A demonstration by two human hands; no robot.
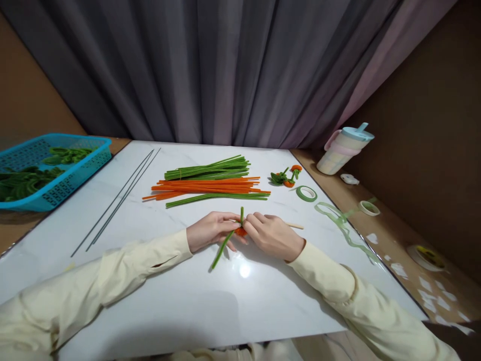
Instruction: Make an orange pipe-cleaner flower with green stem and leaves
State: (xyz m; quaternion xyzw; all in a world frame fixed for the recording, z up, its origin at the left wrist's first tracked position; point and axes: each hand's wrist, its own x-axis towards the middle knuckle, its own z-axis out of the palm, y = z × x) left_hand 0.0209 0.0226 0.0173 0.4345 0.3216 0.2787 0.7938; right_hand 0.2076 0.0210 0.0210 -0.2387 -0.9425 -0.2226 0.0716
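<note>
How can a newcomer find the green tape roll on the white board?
Look at the white board, along its right edge near the pastel cup. The green tape roll lies flat there, just below the small finished flowers. Unlike the paler roll on the brown table, it sits on white.

basket [93,150] – blue | curtain [225,70] – grey | tape roll [306,193] – green

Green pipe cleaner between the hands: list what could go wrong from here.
1. The green pipe cleaner is pinched only at its top, where the left hand and right hand meet around a small orange piece; its long free end could swing and loosen the wrap.
2. The wooden stick pokes out behind the right hand and might slide out.
</note>
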